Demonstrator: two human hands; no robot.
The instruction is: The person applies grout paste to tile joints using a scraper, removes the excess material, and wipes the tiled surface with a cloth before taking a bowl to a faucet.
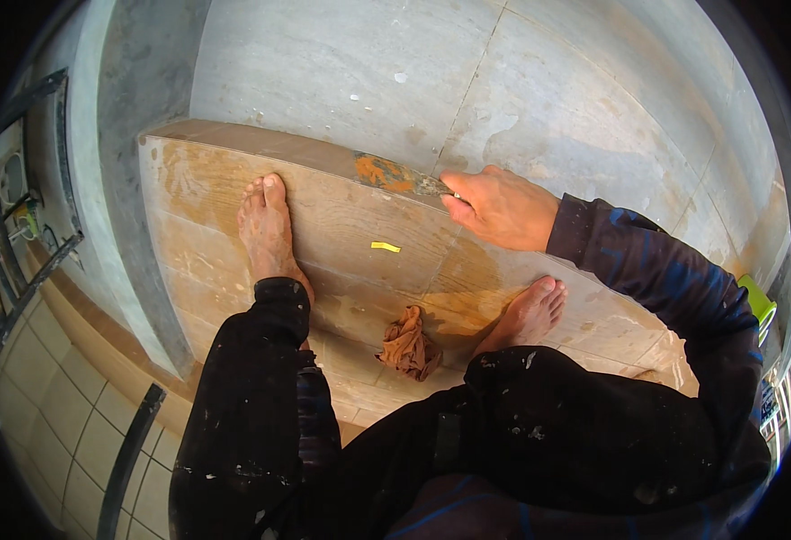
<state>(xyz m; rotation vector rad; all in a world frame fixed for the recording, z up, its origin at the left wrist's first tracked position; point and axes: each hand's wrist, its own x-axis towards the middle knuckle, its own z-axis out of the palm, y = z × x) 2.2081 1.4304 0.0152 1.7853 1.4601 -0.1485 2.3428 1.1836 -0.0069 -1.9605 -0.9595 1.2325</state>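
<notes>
My right hand is closed around the handle of a putty knife. Orange-brown paste covers the blade, which lies against the narrow edge strip of the tiled step. A crumpled brown cloth rests on the step between my bare feet. Ahead of it lies a small yellow piece. My left hand does not show; a bit of dark, patterned sleeve appears beside my left leg.
Beyond the step spreads a grey tiled surface with damp patches and small specks. At left are a grey pillar, a dark metal frame and light floor tiles. A green object stands at far right.
</notes>
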